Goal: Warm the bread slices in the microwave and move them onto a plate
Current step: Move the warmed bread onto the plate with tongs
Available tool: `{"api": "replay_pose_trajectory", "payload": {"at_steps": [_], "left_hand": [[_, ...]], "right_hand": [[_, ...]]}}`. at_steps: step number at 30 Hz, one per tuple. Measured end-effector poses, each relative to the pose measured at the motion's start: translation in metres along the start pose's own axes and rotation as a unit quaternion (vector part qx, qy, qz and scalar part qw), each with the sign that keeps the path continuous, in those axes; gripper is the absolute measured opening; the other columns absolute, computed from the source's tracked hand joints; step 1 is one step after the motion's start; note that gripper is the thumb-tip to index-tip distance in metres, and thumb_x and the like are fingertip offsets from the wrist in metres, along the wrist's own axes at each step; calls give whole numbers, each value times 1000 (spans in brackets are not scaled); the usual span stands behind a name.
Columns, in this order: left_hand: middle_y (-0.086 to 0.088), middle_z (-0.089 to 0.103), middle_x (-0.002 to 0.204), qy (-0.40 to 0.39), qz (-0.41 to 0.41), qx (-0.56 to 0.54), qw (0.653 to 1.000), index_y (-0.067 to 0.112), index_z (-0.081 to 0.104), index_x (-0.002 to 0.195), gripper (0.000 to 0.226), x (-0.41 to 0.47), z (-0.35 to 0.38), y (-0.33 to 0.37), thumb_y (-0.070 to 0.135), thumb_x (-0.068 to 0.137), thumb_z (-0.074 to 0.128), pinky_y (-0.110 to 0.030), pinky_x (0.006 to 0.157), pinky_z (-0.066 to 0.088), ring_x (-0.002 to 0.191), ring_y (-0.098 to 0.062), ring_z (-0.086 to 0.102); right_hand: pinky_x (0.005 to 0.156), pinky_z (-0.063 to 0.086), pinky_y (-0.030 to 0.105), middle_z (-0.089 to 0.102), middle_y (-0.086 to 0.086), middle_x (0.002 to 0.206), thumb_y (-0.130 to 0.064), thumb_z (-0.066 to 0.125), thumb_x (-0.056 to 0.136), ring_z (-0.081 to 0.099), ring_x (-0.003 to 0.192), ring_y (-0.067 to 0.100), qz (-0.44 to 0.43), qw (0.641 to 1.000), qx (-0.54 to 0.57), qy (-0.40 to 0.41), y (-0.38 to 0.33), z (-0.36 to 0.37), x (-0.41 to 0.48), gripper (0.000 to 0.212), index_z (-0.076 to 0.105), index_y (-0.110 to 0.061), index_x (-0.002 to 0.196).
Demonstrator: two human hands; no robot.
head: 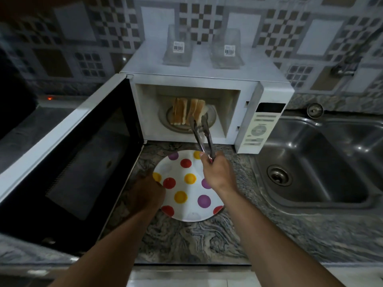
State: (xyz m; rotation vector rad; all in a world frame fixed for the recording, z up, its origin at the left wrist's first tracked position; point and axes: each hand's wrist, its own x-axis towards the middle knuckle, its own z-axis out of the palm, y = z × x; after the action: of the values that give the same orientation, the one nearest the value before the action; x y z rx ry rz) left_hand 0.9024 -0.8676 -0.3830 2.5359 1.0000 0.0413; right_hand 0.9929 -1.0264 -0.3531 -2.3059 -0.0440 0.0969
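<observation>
A white microwave [267, 94] stands on the counter with its door [68, 154] swung wide open to the left. Inside, several bread slices [180, 112] stand on edge on the turntable. My right hand [217, 172] grips metal tongs [202, 137] whose tips reach into the cavity and close around the rightmost slice [199, 110]. In front of the microwave lies a white plate with coloured dots [186, 191], with no bread on it. My left hand [149, 191] holds the plate's left rim.
Two clear glass containers [178, 48] with barcode labels sit on top of the microwave. A steel sink [323, 160] lies to the right, with a tap [344, 63] on the tiled wall. The marbled counter [196, 237] runs toward me.
</observation>
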Motion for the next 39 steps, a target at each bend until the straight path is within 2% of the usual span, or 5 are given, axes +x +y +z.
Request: {"api": "replay_pose_trajectory", "payload": {"at_steps": [3, 6, 12, 28, 39], "left_hand": [[-16, 53, 136, 29, 100, 103, 989, 18, 53, 138, 56, 13, 17, -12, 24, 83, 46, -51, 100, 40, 124, -40, 46], [-18, 61, 129, 8, 132, 108, 985, 10, 60, 132, 65, 24, 33, -21, 27, 76, 32, -57, 98, 42, 119, -45, 53], [-26, 65, 119, 13, 129, 67, 989, 1, 65, 125, 60, 25, 50, -21, 24, 80, 32, -68, 94, 45, 112, -53, 57], [-22, 67, 120, 69, 96, 23, 993, 2, 64, 126, 62, 23, 44, -18, 25, 81, 30, -60, 100, 45, 111, -49, 59], [-21, 66, 122, 79, 97, 23, 992, 4, 62, 128, 62, 28, 51, -21, 28, 81, 30, -59, 103, 42, 116, -44, 59]], "right_hand": [[60, 40, 35, 66, 14, 89, -54, 46, 99, 62, 82, 35, 21, 1000, -9, 9, -9, 2, 16, 50, 54, -5, 105], [68, 50, 40, 67, 15, 95, -54, 48, 98, 63, 89, 38, 22, 999, -23, 29, -14, 10, 32, 49, 55, -6, 104], [75, 53, 45, 67, 20, 108, -53, 45, 100, 64, 99, 41, 44, 998, -24, 35, -32, 24, 63, 53, 49, -3, 118], [89, 49, 43, 61, 22, 125, -46, 54, 98, 59, 116, 40, 74, 996, -47, 25, -60, 42, 94, 54, 47, 1, 124], [87, 49, 39, 61, 21, 122, -32, 52, 100, 60, 113, 39, 45, 992, -102, 50, -62, 37, 97, 40, 50, 0, 124]]}}
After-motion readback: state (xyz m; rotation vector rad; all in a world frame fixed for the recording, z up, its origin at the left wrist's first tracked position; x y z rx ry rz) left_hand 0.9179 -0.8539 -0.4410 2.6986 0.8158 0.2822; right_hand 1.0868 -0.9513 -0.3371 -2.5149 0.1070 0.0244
